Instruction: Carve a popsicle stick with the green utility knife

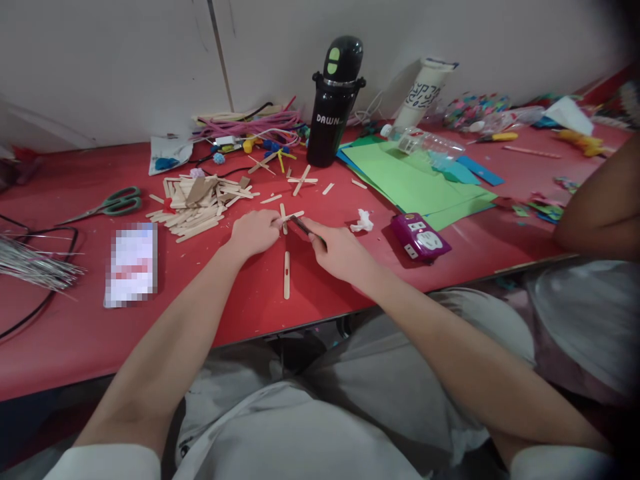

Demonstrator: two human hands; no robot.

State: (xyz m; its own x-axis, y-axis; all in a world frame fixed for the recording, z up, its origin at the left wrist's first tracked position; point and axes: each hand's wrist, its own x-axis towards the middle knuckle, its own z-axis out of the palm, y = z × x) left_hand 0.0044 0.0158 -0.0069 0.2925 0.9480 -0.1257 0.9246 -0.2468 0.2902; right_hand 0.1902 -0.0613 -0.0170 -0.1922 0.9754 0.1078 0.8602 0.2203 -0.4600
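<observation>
My left hand (256, 232) is closed, pressing down on crossed wooden craft sticks (286, 217) on the red table (75, 333). My right hand (340, 252) is closed round a thin dark tool (303, 226) whose tip points at the crossed sticks. A single stick with a red mark (287, 274) lies just in front of my hands. A pile of loose craft sticks (197, 203) sits to the left behind my left hand. Another stick cross (301, 180) lies farther back.
Green-handled scissors (113, 203) and a blurred card (131, 263) lie left. A black bottle (333, 100), green paper sheets (415, 183), a purple device (420, 237), a crumpled white scrap (362, 221) and coloured wires (250, 127) are behind. Another person's arm (600, 207) rests at right.
</observation>
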